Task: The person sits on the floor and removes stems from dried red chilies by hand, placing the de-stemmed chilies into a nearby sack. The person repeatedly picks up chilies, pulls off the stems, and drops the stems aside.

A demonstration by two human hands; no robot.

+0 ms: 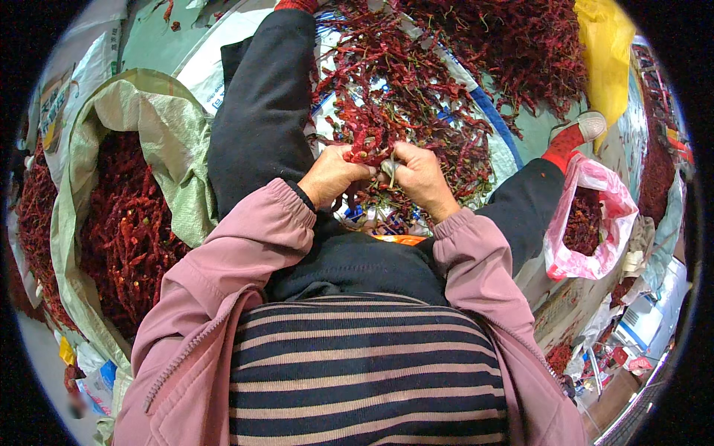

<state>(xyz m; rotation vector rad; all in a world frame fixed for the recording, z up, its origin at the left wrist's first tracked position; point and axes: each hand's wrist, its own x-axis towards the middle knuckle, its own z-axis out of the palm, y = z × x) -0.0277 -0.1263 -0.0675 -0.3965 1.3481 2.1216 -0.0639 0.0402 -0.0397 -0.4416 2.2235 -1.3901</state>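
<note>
My left hand is closed around several dried red chili peppers, which stick up and hang down past its fingers. Close on its right, my right hand has thumb and fingers pinched at the stem end of the peppers; a pale stem or finger cover shows there, and I cannot tell which. Both hands are over a loose spread of dried red peppers with green stems, lying on a white woven sack with blue print between my legs.
A green woven sack full of dried red peppers stands open at left. A pink-and-white plastic bag holding darker bits is at right. A large pepper heap lies at the top, beside a yellow plastic sheet.
</note>
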